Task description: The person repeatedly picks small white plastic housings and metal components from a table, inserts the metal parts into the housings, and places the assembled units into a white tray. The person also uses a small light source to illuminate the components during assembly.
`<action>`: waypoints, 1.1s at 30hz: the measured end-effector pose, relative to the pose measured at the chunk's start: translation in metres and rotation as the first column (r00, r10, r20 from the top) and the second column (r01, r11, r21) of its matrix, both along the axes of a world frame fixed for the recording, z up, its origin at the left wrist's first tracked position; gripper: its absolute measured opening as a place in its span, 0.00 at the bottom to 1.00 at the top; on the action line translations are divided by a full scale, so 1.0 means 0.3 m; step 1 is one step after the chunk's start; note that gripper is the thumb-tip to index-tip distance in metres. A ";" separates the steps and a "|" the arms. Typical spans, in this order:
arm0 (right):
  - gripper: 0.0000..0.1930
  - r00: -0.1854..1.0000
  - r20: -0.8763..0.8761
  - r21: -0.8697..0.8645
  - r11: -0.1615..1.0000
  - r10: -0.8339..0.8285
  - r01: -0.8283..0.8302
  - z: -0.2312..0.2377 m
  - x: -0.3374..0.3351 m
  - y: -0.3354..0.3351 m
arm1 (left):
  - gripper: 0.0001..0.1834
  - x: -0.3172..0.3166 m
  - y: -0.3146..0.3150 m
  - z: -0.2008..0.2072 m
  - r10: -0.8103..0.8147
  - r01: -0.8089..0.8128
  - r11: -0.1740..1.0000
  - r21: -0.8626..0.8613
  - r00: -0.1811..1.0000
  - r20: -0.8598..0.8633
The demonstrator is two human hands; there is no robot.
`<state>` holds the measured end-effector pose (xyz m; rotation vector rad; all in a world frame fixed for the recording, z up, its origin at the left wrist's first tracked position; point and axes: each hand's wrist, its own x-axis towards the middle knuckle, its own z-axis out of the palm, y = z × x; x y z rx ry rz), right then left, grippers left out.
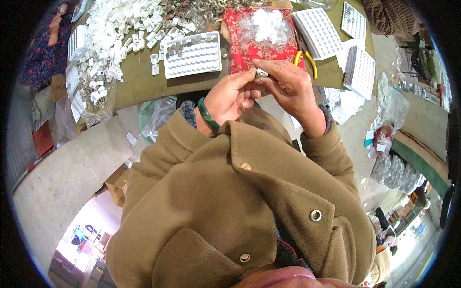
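Observation:
Just in front of the table's near edge, my two hands meet around a small white-and-silver piece [261, 73]. My right hand [293, 89] pinches it between thumb and fingers. The thumb of my left hand [228, 98] reaches its left side, with the other fingers curled below; a dark green bangle [208, 115] circles that wrist. What exactly the piece is cannot be made out. Beyond the hands lies a red patterned cloth [237, 53] bearing a pile of small clear bags [269, 28]. To its left, a white tray [192, 71] has rows of hollows, some holding dark round pieces.
A heap of small white tags [129, 17] covers the table's far left, with a plastic bag of them [98, 79] at the edge. Yellow-handled pliers [312, 66] lie right of the cloth. Stacked white trays [317, 31] stand beyond. Another person's hand [54, 24] appears far left.

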<state>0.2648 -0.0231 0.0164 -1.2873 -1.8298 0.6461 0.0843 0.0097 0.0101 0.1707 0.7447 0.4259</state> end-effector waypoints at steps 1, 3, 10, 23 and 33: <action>0.19 1.000 -0.007 0.090 0.996 -0.010 0.010 -0.011 -0.015 -0.015 | 0.13 -0.013 -0.015 0.004 -0.016 0.016 1.000 -0.017 1.000 -0.025; 0.18 0.999 -0.025 0.063 0.997 -0.036 0.037 -0.025 -0.051 -0.054 | 0.13 -0.040 -0.038 0.006 -0.014 0.014 1.000 -0.016 0.999 -0.042; 0.19 0.995 -0.081 -0.079 0.994 0.065 -0.071 -0.039 -0.169 -0.099 | 0.10 -0.181 -0.093 -0.031 -0.120 0.138 0.982 0.131 0.983 -0.143; 0.09 0.858 0.404 0.138 0.948 -0.317 0.286 -0.123 -0.151 0.135 | 0.13 -0.270 -0.063 -0.030 0.045 -0.017 0.915 0.403 0.997 -0.061; 0.07 0.847 0.437 0.128 0.953 -0.303 0.275 -0.130 -0.140 0.129 | 0.13 -0.257 -0.067 -0.057 0.040 0.008 0.919 0.393 0.993 -0.112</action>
